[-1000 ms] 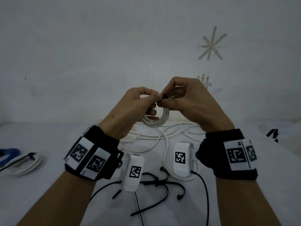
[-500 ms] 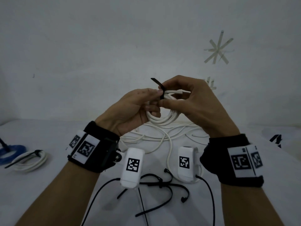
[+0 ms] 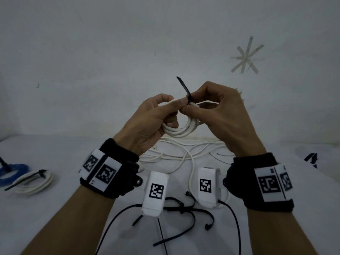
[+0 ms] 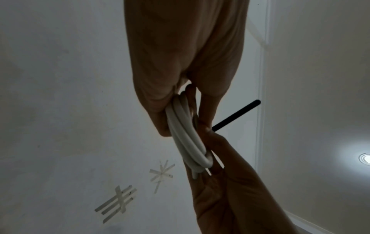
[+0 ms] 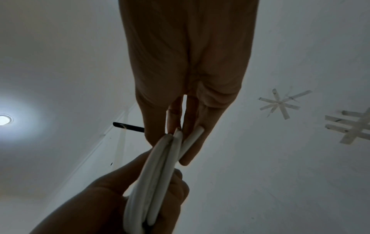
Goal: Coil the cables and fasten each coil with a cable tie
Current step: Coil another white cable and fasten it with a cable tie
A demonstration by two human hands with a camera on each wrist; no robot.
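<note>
Both hands hold a small white cable coil [image 3: 181,130] in the air above the table. My left hand [image 3: 158,115] grips the coil's left side, thumb on top, fingers curled through the loop. My right hand [image 3: 207,107] pinches the coil's top where a black cable tie [image 3: 184,89] wraps it; the tie's tail sticks up and to the left. In the left wrist view the coil [image 4: 187,137] runs between both hands and the tie tail [image 4: 237,114] points right. The right wrist view shows the coil [image 5: 160,171] edge-on and the tie tail [image 5: 128,126].
Loose white cable [image 3: 184,153] lies tangled on the white table [image 3: 55,208] under the hands. Several black cable ties [image 3: 184,208] lie near the front. At the left sit a tied white coil [image 3: 35,181] and a blue coil [image 3: 11,172]. Tape marks [image 3: 246,56] are on the wall.
The tie's tail has come out longer above the coil and now stands up to the left. The hands have stayed together, turning the coil slightly.
</note>
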